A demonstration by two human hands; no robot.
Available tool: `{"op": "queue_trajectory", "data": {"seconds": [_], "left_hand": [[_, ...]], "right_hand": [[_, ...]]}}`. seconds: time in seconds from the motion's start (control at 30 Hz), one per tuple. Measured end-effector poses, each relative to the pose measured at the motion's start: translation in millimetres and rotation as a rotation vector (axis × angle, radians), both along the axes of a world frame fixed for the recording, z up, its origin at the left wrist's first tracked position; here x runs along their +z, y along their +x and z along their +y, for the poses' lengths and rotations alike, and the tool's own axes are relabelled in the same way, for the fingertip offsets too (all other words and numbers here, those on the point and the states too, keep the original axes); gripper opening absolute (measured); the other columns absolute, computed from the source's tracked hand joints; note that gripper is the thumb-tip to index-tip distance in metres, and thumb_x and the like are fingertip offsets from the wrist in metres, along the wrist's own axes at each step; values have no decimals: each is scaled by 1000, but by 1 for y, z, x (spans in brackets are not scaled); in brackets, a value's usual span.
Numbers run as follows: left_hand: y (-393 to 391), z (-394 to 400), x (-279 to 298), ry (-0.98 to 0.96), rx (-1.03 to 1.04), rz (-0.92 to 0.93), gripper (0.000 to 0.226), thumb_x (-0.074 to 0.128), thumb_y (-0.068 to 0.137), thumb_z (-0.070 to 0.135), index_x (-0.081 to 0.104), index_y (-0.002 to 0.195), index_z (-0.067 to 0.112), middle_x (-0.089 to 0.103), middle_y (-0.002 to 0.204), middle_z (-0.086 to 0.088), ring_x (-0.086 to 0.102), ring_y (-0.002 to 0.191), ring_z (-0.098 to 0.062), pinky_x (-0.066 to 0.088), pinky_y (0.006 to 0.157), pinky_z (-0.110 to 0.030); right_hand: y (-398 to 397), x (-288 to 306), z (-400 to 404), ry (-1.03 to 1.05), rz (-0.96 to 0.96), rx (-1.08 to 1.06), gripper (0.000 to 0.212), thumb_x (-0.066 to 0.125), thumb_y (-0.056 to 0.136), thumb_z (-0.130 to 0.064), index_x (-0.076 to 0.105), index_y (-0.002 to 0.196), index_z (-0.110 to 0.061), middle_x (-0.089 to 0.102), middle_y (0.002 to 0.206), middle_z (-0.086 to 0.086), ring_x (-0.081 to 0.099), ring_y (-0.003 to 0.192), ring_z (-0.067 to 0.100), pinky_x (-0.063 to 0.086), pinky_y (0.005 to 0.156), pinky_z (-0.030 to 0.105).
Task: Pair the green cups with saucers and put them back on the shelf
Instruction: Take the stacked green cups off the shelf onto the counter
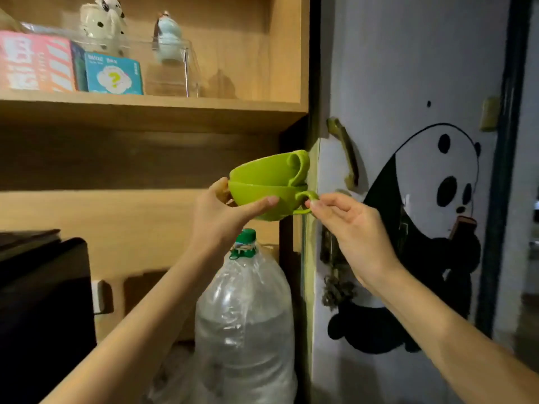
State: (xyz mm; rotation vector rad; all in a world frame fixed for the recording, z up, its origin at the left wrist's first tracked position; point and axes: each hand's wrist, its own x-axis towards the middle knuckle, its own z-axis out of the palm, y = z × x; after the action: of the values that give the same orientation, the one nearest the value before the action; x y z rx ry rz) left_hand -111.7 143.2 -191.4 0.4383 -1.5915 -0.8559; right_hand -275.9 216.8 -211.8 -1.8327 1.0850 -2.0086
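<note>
Two green cups are stacked one inside the other, held in the air at the right end of the wooden shelf unit (151, 112). The upper green cup (265, 169) sits in the lower green cup (262, 199). My left hand (221, 214) cradles the lower cup from below and the left, thumb on its side. My right hand (347, 225) pinches the lower cup's handle (307, 198) between thumb and fingers. No saucer is in view.
A large plastic water bottle (245, 322) with a green cap stands right below the cups. A black appliance (43, 301) sits at the lower left. Boxes (113, 72) and figurines (103, 23) fill the upper shelf. A door with a panda sticker (423, 228) and a brass handle (347, 153) is at the right.
</note>
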Motion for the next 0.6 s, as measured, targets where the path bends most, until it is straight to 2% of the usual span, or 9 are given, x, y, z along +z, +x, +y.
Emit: {"op": "queue_trajectory", "data": {"seconds": [0.13,0.27,0.37,0.47,0.6], "left_hand": [[5,5,-66,92,-17,-51,61,85,50,21,62,106,14,71,100,-6,68,91,-18,55,69,-20],[16,11,-132,168,44,-161,64,90,40,34,58,96,35,68,95,13,64,84,7,50,68,-9],[26,18,-182,217,92,-267,63,86,36,40,53,90,43,64,92,20,61,83,13,47,68,-4],[33,24,-237,311,97,-314,74,88,34,32,46,95,41,62,100,13,61,94,-3,49,79,-16],[45,33,-311,430,111,-349,89,92,38,18,41,110,28,59,110,0,60,101,-14,50,88,-28]], "right_hand": [[4,-64,12,137,-45,60,12,62,80,-17,68,82,-27,75,79,-17,67,81,-3,47,67,5],[12,-129,28,289,-69,78,20,63,80,-11,68,84,-30,75,80,-18,67,84,-2,48,70,7],[22,-180,41,373,-103,83,25,61,79,-2,68,85,-25,73,82,-13,67,82,-4,49,72,8],[33,-234,53,495,-142,72,24,62,78,1,66,90,-20,70,92,3,67,81,-2,52,75,12],[46,-301,63,633,-119,-29,23,64,79,-5,67,88,-25,71,92,3,66,84,6,52,82,23]]}}
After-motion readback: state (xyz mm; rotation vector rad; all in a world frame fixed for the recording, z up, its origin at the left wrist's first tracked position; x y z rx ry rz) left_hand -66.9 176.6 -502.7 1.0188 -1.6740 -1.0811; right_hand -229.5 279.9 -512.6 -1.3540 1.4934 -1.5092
